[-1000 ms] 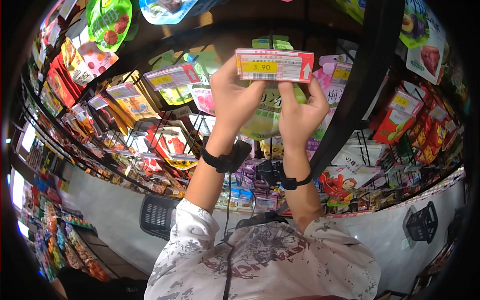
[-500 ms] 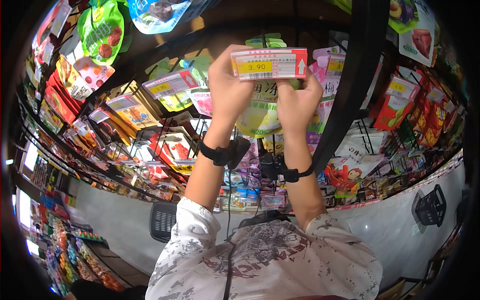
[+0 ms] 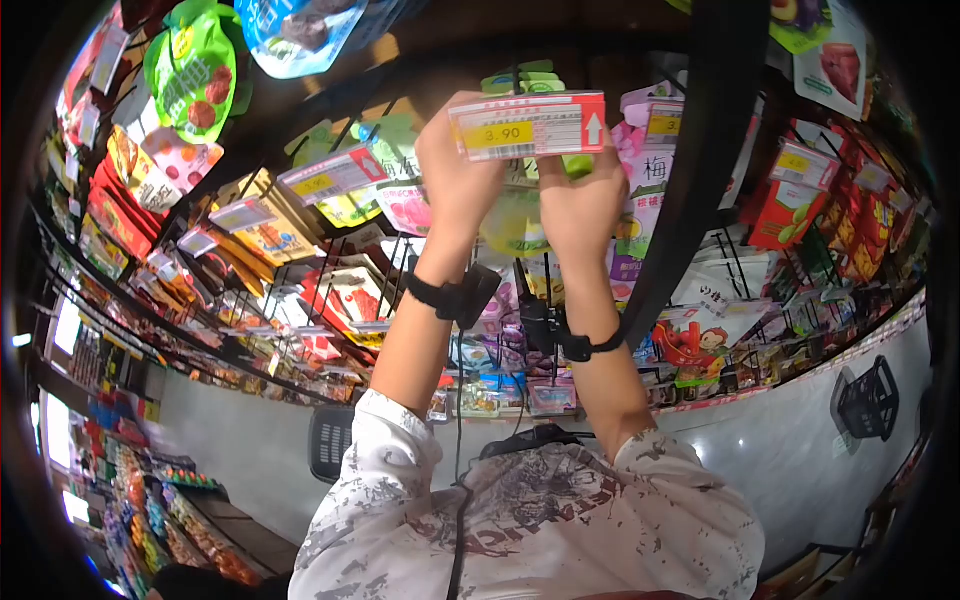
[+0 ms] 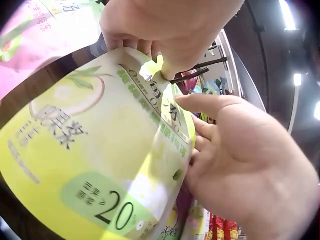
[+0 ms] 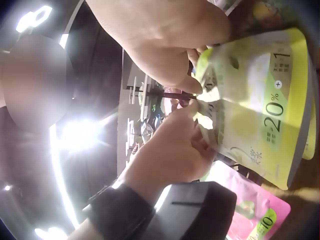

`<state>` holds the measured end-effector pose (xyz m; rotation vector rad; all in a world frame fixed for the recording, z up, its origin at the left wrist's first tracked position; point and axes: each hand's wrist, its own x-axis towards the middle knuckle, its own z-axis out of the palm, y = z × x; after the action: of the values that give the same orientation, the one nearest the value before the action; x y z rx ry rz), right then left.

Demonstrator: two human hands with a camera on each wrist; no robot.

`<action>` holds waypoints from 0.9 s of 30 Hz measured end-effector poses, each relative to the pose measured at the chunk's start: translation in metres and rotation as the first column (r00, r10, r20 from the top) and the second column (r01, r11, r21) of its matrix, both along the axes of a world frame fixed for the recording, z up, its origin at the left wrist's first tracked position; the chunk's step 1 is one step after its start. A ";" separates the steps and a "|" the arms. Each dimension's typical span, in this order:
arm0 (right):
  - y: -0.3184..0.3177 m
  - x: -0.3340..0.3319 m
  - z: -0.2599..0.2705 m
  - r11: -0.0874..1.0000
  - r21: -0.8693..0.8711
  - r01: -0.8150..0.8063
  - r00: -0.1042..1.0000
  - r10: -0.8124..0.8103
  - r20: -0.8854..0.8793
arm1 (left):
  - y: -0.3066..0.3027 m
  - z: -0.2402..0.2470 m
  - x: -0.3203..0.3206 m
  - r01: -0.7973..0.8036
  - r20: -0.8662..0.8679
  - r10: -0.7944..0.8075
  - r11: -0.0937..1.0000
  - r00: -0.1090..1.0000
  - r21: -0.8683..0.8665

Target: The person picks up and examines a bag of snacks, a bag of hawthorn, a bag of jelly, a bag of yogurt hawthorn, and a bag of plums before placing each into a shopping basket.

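Note:
A yellow-green snack pouch (image 3: 518, 222) hangs at the front of the rack, its upper part behind a price tag (image 3: 530, 128) reading 3.90. My left hand (image 3: 455, 185) pinches the pouch top on its left side, and my right hand (image 3: 588, 205) grips it on the right. Between the thumbs the pouch (image 4: 95, 145) is creased at its top edge, as the left wrist view shows. There the left hand (image 4: 170, 30) comes from above and the right hand (image 4: 250, 165) from the side. A dark hook rod (image 5: 172, 95) ends right at the pinched edge in the right wrist view.
A pink pouch (image 3: 408, 205) hangs to the left, a purple one (image 3: 652, 180) to the right. A black upright post (image 3: 695, 190) stands right of my hands. Shopping baskets (image 3: 868, 398) stand on the floor. A cable (image 3: 459, 400) runs down my front.
In the head view, the rack, tag and hands have shifted slightly left. My right hand has come a little nearer the left. Both hands keep hold of the pouch.

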<state>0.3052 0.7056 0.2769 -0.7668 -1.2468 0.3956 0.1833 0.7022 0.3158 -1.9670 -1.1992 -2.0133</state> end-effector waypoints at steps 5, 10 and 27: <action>-0.047 0.008 -0.026 0.966 0.256 -0.039 0.999 0.035 0.023 | -0.012 -0.008 0.000 -0.094 -0.015 0.093 0.988 0.996 -0.120; -0.074 0.030 -0.054 0.936 0.151 -0.318 0.934 0.337 -0.119 | -0.045 -0.033 -0.005 -0.221 -0.070 0.215 0.969 0.974 -0.107; -0.193 -0.075 -0.118 0.306 -0.558 -0.771 0.413 0.908 -0.073 | -0.440 0.010 -0.036 -0.114 0.159 0.085 0.977 0.984 0.182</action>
<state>0.2301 0.5126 0.1592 -0.5136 -1.7869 1.6560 0.1475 0.2618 0.3257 -1.6607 -1.0623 -2.1667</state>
